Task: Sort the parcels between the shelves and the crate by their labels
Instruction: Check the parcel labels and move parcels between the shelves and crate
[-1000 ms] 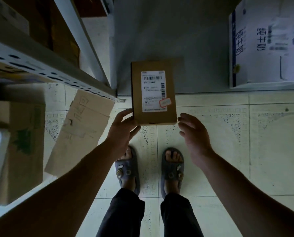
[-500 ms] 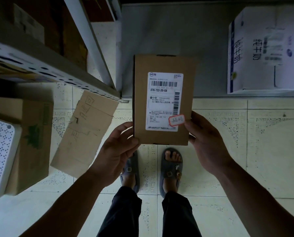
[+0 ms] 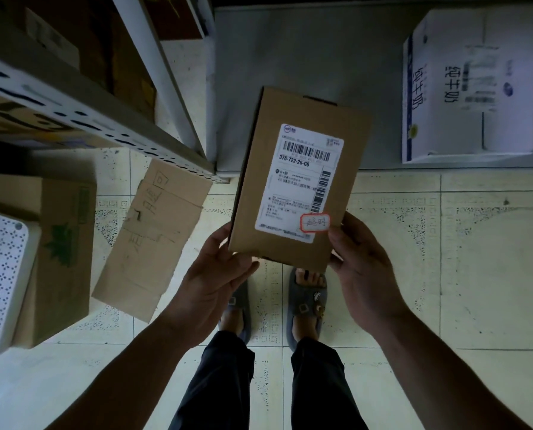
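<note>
Tight left, open right
Shelf rail (image 3: 82,119) and upright post (image 3: 163,79) crowd the left of the parcel (image 3: 296,181) — bare tiled floor (image 3: 445,259) spreads rightward, white carton (image 3: 470,88) farther off.

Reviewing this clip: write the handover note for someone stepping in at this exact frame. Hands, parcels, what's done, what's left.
Left hand: grips the near left corner of the brown parcel.
Right hand: holds its near right edge, thumb beside the red-bordered sticker.
Parcel: held above the tiled floor, label up, slightly tilted. Shelf rack on the left, white carton ahead right.
Done: parcel in hand, label readable.
Left: read the label, then place the parcel on a shelf or in the crate. No crate is clearly in view.
</note>
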